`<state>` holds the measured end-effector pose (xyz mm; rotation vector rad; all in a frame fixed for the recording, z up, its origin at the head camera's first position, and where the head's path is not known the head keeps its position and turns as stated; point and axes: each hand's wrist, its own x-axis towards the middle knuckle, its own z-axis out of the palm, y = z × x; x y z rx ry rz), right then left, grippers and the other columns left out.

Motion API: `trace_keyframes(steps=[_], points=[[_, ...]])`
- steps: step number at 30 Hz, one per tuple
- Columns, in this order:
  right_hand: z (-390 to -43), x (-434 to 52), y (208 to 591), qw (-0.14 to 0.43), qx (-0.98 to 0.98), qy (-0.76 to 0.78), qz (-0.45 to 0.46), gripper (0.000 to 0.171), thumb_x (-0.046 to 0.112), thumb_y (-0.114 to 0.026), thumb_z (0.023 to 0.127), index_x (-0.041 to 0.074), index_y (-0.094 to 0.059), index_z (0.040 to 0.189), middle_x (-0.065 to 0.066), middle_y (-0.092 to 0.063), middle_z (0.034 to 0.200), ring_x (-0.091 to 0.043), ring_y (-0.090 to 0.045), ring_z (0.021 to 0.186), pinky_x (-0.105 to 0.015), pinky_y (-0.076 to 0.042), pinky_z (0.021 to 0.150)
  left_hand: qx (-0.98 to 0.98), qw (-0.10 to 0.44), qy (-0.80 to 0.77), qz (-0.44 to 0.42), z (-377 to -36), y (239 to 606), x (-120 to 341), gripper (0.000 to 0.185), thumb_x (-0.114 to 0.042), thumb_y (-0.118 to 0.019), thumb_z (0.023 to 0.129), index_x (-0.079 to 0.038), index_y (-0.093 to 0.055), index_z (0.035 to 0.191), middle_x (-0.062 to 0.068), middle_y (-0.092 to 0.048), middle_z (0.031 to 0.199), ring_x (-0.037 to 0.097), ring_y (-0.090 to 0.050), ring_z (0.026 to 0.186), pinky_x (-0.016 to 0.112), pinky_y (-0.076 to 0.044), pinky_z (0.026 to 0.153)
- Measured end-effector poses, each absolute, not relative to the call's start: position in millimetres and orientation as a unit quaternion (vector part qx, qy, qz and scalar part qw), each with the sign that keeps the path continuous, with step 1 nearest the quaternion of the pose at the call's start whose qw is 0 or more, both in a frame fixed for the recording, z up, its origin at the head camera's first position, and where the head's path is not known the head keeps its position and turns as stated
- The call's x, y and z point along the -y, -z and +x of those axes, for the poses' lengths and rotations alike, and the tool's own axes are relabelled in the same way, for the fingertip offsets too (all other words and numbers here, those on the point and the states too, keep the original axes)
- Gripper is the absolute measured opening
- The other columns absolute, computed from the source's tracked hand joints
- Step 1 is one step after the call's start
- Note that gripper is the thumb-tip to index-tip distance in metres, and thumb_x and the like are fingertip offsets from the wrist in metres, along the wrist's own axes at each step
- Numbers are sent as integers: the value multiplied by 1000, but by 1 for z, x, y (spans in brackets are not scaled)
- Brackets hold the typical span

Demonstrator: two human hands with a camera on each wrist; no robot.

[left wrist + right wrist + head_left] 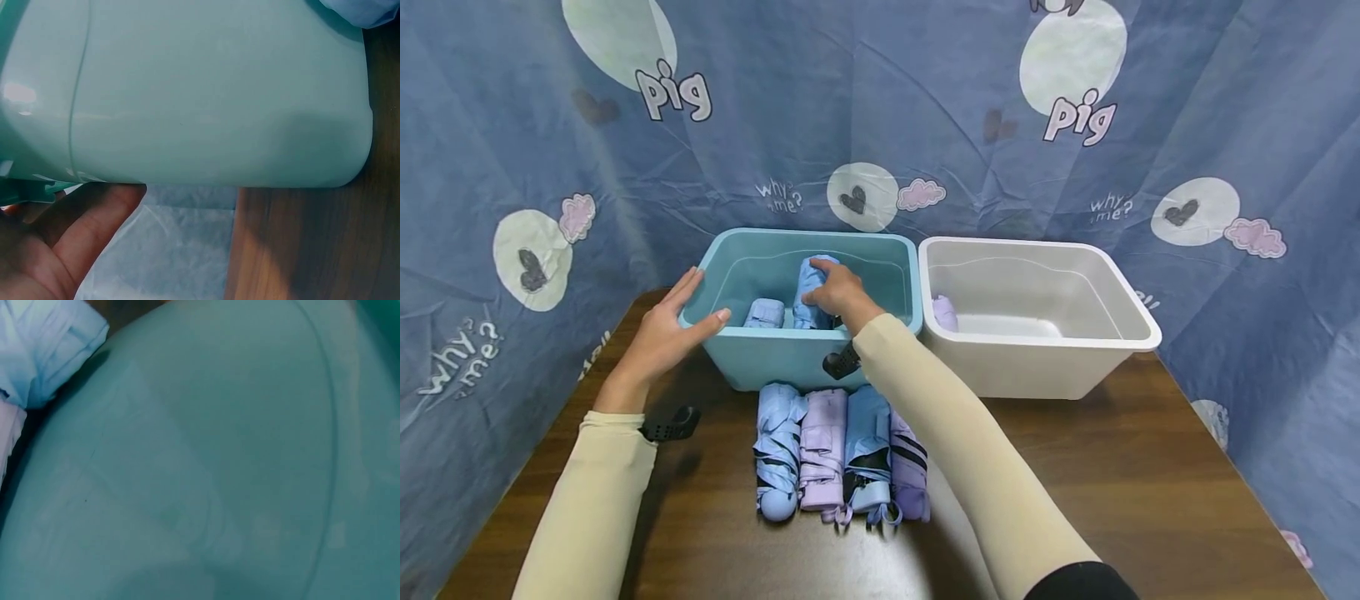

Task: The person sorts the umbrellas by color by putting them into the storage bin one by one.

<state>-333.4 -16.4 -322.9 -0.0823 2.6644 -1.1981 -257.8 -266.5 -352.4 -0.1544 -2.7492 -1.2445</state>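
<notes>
Blue printed cloth backdrop (880, 108) hung around a dark wood tabletop (1150, 483); teal bin (760, 354) at 12 o'clock, white bin (1037, 367) touching it at 1 o'clock, with one lilac folded umbrella (944, 312) against its left wall. Right hand (838, 292) reaches inside the teal bin, fingers curled around the top of a blue folded umbrella (808, 287) standing roughly upright near the middle; a second pale blue umbrella (765, 312) sits just beside it at 9 o'clock. Left hand (666, 329) rests on the bin's near-left corner, fingers straight and slightly spread, thumb on the front wall; holds nothing. Row of four folded umbrellas (838, 454) lies on the tabletop in front of the teal bin, alternating blue and lilac, touching side by side. Held umbrella looks compact, wrapped in soft pleated fabric, matte pale blue. Judgement: light, rigid core under a squashy, slightly slick cover; fabric may slide on the shaft, so best gripped around the mid-body or firm end cap, not loose folds. Right wrist view shows only bin wall; grip not visible there.
</notes>
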Motion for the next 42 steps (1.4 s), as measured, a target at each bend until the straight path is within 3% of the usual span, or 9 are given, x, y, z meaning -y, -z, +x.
trace_keyframes(steps=[13,21,31,42], points=[[-330,19,327,119,-923,363,-46,64,22,-72,88,30,-44,146,-7,-40,149,-28,-42,130,-43,-39,104,905,68,417,-54,-257,354,267,88,-49,-65,87,-24,-16,156,-10,-7,161,33,-13,145,68,-20,106],[-333,19,323,148,-869,472,-22,56,14,-68,91,28,-49,142,-8,-48,141,-25,-62,95,-35,-57,72,904,74,417,-59,-258,353,266,86,-48,-65,88,-24,-17,156,-8,-8,161,33,-13,145,67,-19,107],[-334,21,322,157,-864,479,-16,52,18,-67,92,27,-51,141,-9,-48,141,-29,-56,115,-42,-56,79,902,76,421,-61,-260,352,266,86,-47,-64,88,-23,-17,156,-2,-9,162,34,-14,145,69,-19,106],[-332,21,321,161,-862,479,-27,48,22,-66,93,22,-53,139,-10,-54,132,-27,-60,106,-43,-55,82,904,70,418,-56,-259,353,267,86,-49,-64,88,-23,-17,156,-6,-8,161,33,-12,145,69,-18,106]])
